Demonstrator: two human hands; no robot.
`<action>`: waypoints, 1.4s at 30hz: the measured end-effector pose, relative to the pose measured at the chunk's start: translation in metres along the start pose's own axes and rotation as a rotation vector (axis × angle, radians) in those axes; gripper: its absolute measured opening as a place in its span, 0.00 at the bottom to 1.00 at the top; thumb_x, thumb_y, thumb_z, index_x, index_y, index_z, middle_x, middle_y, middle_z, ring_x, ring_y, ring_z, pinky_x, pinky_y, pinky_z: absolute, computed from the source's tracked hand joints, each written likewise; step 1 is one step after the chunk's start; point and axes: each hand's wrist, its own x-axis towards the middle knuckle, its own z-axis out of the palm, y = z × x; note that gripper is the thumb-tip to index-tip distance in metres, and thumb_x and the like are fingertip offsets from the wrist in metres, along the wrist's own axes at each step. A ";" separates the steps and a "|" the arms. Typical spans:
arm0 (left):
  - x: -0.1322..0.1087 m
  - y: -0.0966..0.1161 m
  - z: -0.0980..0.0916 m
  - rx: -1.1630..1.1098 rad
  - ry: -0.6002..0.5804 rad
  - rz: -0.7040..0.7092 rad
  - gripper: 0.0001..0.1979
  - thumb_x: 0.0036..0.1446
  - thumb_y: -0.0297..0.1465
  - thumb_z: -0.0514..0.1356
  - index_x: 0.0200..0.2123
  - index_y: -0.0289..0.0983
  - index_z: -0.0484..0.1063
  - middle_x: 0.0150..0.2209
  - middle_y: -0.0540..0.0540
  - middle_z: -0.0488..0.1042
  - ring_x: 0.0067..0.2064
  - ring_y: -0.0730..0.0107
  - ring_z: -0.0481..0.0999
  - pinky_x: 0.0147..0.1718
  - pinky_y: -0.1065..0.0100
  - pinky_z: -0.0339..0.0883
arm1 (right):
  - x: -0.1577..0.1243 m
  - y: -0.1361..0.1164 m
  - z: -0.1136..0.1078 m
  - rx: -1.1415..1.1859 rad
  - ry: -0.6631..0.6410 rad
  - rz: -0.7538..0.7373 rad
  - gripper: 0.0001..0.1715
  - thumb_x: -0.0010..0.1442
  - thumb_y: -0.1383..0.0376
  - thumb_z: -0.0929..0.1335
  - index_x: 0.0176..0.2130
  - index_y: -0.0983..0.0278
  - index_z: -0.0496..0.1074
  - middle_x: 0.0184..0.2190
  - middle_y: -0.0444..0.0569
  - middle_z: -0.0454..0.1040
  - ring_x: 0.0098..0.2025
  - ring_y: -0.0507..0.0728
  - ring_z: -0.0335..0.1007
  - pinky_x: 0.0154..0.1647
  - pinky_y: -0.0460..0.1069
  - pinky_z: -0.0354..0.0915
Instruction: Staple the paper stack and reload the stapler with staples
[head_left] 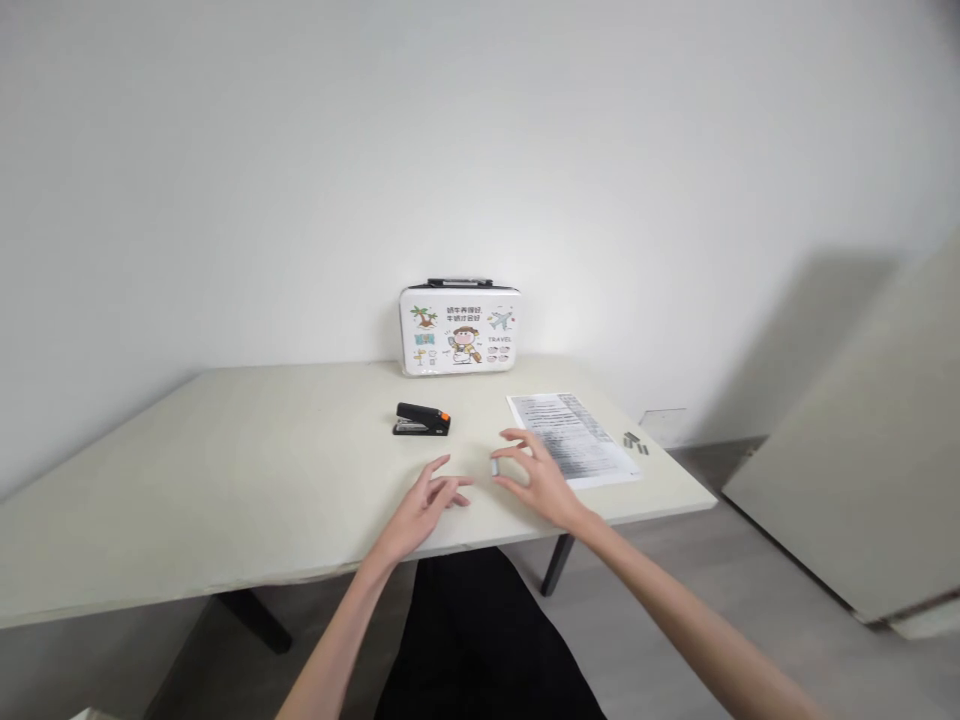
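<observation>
Between the thumb and index finger of my right hand (541,484) is a small grey strip of staples (495,466), held just above the table. My left hand (421,508) is close by on the left, fingers apart and nothing in them. Beyond my hands, a black stapler (421,420) with an orange piece at its right end lies on the table. A printed sheet of paper (574,438) lies flat to the right, partly behind my right hand. Several more staple strips (635,442) are near the table's right edge.
A white case (461,335) with cartoon prints and a black handle stands upright at the back, against the wall. The pale table (247,470) has its front edge just below my hands. A light cabinet-like block (862,450) stands on the floor at right.
</observation>
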 end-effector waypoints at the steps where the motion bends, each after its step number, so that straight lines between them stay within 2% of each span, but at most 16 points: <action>1: 0.001 0.000 0.000 0.008 0.005 -0.001 0.33 0.69 0.49 0.55 0.69 0.39 0.54 0.58 0.36 0.77 0.49 0.58 0.82 0.56 0.53 0.69 | -0.008 0.015 -0.021 -0.055 0.038 0.040 0.15 0.66 0.55 0.71 0.52 0.53 0.78 0.62 0.54 0.67 0.65 0.65 0.64 0.66 0.62 0.63; 4: 0.005 0.001 0.000 0.034 0.013 -0.017 0.30 0.69 0.49 0.55 0.66 0.40 0.57 0.56 0.38 0.79 0.48 0.59 0.82 0.56 0.54 0.69 | -0.044 0.067 -0.089 -0.197 0.179 0.202 0.19 0.65 0.50 0.71 0.50 0.56 0.78 0.59 0.56 0.70 0.63 0.67 0.66 0.66 0.65 0.62; 6: 0.006 0.002 0.000 0.051 0.005 -0.020 0.28 0.69 0.49 0.54 0.65 0.40 0.59 0.55 0.39 0.79 0.48 0.59 0.82 0.56 0.55 0.69 | -0.071 0.100 -0.126 -0.276 0.227 0.326 0.23 0.63 0.46 0.71 0.49 0.58 0.78 0.57 0.58 0.72 0.60 0.67 0.69 0.61 0.62 0.68; 8: 0.006 0.004 0.000 0.062 -0.004 -0.015 0.26 0.69 0.49 0.54 0.63 0.40 0.61 0.54 0.40 0.79 0.47 0.59 0.82 0.56 0.55 0.69 | -0.094 0.128 -0.151 -0.338 0.262 0.448 0.27 0.61 0.42 0.69 0.47 0.59 0.79 0.55 0.58 0.74 0.56 0.65 0.72 0.54 0.58 0.72; 11: 0.006 0.007 0.001 0.067 -0.001 -0.014 0.25 0.69 0.48 0.54 0.61 0.39 0.63 0.52 0.40 0.80 0.46 0.59 0.82 0.55 0.55 0.70 | -0.116 0.156 -0.166 -0.394 0.278 0.542 0.31 0.59 0.40 0.67 0.44 0.62 0.79 0.51 0.61 0.76 0.57 0.67 0.71 0.51 0.58 0.72; 18: 0.007 0.008 0.002 0.088 0.006 -0.021 0.24 0.68 0.49 0.54 0.58 0.38 0.66 0.50 0.40 0.80 0.45 0.59 0.82 0.54 0.55 0.71 | -0.123 0.190 -0.159 -0.508 0.280 0.686 0.30 0.56 0.42 0.68 0.43 0.62 0.81 0.50 0.62 0.78 0.57 0.70 0.71 0.60 0.60 0.64; 21: 0.008 0.006 0.002 0.091 0.010 -0.012 0.25 0.68 0.49 0.55 0.57 0.38 0.68 0.50 0.40 0.80 0.45 0.59 0.82 0.53 0.55 0.72 | -0.124 0.197 -0.154 -0.546 0.283 0.711 0.28 0.57 0.45 0.67 0.45 0.62 0.80 0.51 0.62 0.77 0.58 0.71 0.69 0.62 0.61 0.62; 24: 0.010 0.003 0.001 0.086 0.006 -0.009 0.24 0.69 0.50 0.55 0.58 0.39 0.68 0.50 0.40 0.80 0.45 0.59 0.82 0.53 0.55 0.72 | -0.127 0.196 -0.151 -0.567 0.304 0.715 0.31 0.59 0.45 0.66 0.49 0.64 0.79 0.52 0.64 0.76 0.57 0.72 0.69 0.60 0.63 0.63; 29: 0.008 -0.003 0.000 0.132 0.027 0.027 0.22 0.70 0.47 0.54 0.57 0.39 0.69 0.50 0.41 0.80 0.47 0.58 0.82 0.53 0.55 0.72 | -0.130 0.179 -0.143 -0.535 0.367 0.631 0.34 0.62 0.45 0.65 0.55 0.66 0.74 0.51 0.64 0.74 0.55 0.69 0.70 0.58 0.62 0.66; 32: 0.007 -0.010 0.001 0.361 0.126 0.070 0.18 0.70 0.42 0.53 0.54 0.40 0.71 0.54 0.40 0.78 0.55 0.55 0.78 0.55 0.53 0.71 | -0.128 0.160 -0.133 -0.506 0.390 0.530 0.31 0.63 0.46 0.65 0.54 0.64 0.74 0.53 0.62 0.73 0.59 0.69 0.68 0.61 0.63 0.64; 35: 0.011 -0.020 0.002 0.664 0.205 0.163 0.16 0.68 0.36 0.54 0.55 0.39 0.71 0.57 0.38 0.74 0.61 0.52 0.72 0.61 0.50 0.66 | -0.121 0.136 -0.120 -0.499 0.399 0.376 0.26 0.68 0.49 0.63 0.55 0.61 0.73 0.56 0.60 0.72 0.61 0.69 0.66 0.64 0.64 0.62; 39: 0.030 -0.032 -0.003 0.968 0.252 0.150 0.18 0.67 0.34 0.54 0.57 0.37 0.70 0.61 0.36 0.70 0.65 0.50 0.66 0.65 0.49 0.59 | -0.104 0.109 -0.102 -0.482 0.293 0.245 0.21 0.71 0.51 0.62 0.55 0.58 0.72 0.58 0.57 0.72 0.63 0.67 0.66 0.65 0.65 0.61; 42: 0.048 -0.037 -0.012 1.047 0.268 0.090 0.20 0.68 0.36 0.54 0.59 0.35 0.69 0.64 0.33 0.67 0.66 0.45 0.63 0.66 0.46 0.55 | -0.088 0.101 -0.088 -0.452 0.172 0.193 0.21 0.72 0.50 0.62 0.55 0.57 0.72 0.60 0.55 0.72 0.64 0.66 0.66 0.66 0.64 0.61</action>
